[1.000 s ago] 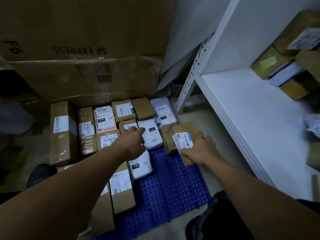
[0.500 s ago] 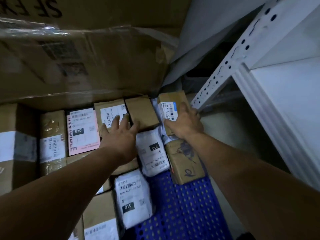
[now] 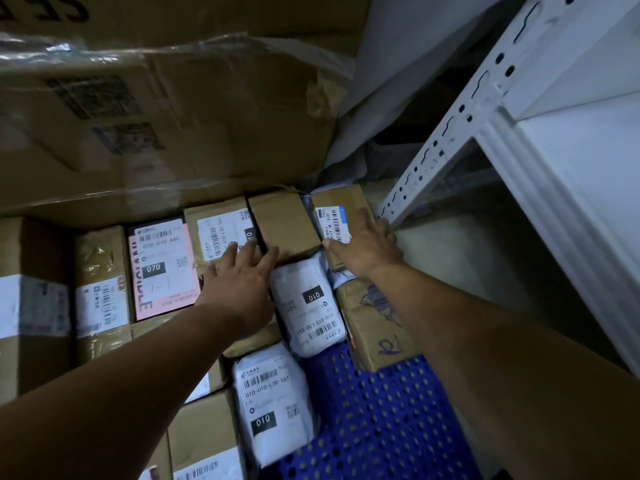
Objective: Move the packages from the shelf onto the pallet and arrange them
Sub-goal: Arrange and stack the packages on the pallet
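Both arms reach out to the far row of packages. The right grip [image 3: 367, 247] lies flat on the small brown box [image 3: 341, 202] with the barcode label, fingers straight and spread over its top, thumb along its near edge, nothing curled round it. That box sits at the far right corner of the stack, just beside the white shelf [image 3: 571, 174] upright, touching the plain brown box [image 3: 284, 223] on its left. The left grip [image 3: 242, 282] is flat too, fingers splayed, tips on the labelled brown box [image 3: 221, 230] and on the plain box's near edge. Left of it lies the pink-labelled package [image 3: 162, 268]. Between the wrists sits a white mailer bag [image 3: 311, 303] marked 010, with a second one [image 3: 273, 400] nearer. The blue pallet [image 3: 381, 410] shows bare at near right. A big taped carton [image 3: 166, 133] stands behind the row.
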